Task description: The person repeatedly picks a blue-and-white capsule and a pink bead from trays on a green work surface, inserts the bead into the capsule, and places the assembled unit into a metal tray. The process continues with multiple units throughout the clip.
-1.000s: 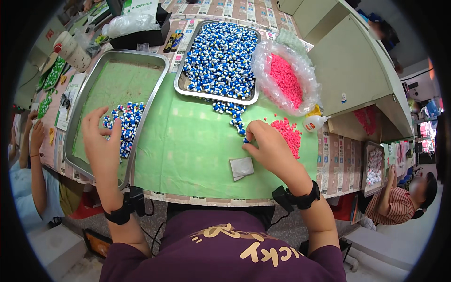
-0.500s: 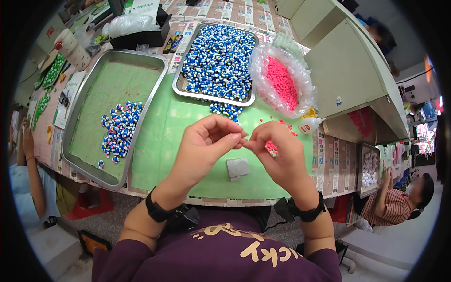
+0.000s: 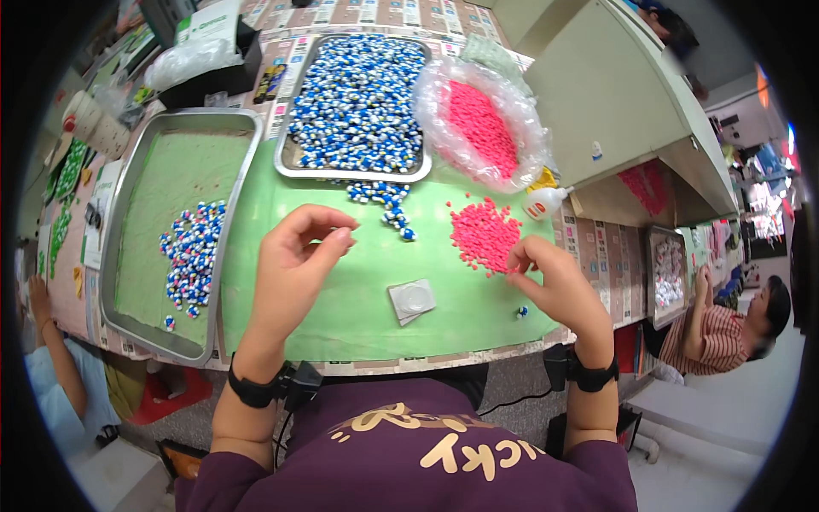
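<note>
Looking down from the head view, the left hand (image 3: 294,269) hovers over the green table (image 3: 341,316), fingers curled with thumb and forefinger nearly pressed together; whether they pinch anything I cannot tell. The right hand (image 3: 554,286) pinches at the near edge of the loose pink pieces (image 3: 485,232). The spilled blue-and-white beads (image 3: 384,198) lie just beyond the left fingertips, nearer that hand

Purple shirt (image 3: 401,465), yellow lettering across chest at 6 o'clock. Bare forearms. Black wristband (image 3: 256,391) with small black module and cable on left wrist, matching black band (image 3: 584,373) on right.
</note>
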The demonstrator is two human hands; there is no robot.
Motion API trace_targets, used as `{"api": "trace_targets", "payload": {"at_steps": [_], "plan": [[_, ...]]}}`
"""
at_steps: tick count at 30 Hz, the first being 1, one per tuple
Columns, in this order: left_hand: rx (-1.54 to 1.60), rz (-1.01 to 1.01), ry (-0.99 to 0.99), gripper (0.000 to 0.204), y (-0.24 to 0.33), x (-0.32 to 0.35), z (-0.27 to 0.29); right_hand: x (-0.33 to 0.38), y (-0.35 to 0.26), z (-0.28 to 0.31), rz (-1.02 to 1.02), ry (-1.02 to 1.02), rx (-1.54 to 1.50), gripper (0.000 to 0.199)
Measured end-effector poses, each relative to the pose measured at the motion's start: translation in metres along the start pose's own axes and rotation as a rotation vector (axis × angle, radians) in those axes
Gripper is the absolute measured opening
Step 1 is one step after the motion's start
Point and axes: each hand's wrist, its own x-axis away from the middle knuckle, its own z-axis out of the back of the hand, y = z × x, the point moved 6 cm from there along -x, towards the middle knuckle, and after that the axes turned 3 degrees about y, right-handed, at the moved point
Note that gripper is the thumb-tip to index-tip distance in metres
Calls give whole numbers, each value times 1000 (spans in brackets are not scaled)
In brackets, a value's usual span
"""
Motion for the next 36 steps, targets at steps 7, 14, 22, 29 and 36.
{"api": "trace_targets", "payload": {"at_steps": [7,14,22,29,36], "plan": [[-24,5,-38,10,7,6,-11,65,43,-17,-178,-46,-16,23],[-42,-4,-210,10,24,24,-47,41,16,-11,-37,18,-64,18],[-66,35,-205,9,19,30,-40,31,14,-24,31,-68,1,18],[-31,67,-357,11,20,30,-56,20,-6,-20,31,-21,-180,21],[239,221,-408,23,15,29,-67,-15,-113,-18,640,247,-136,31]]}}
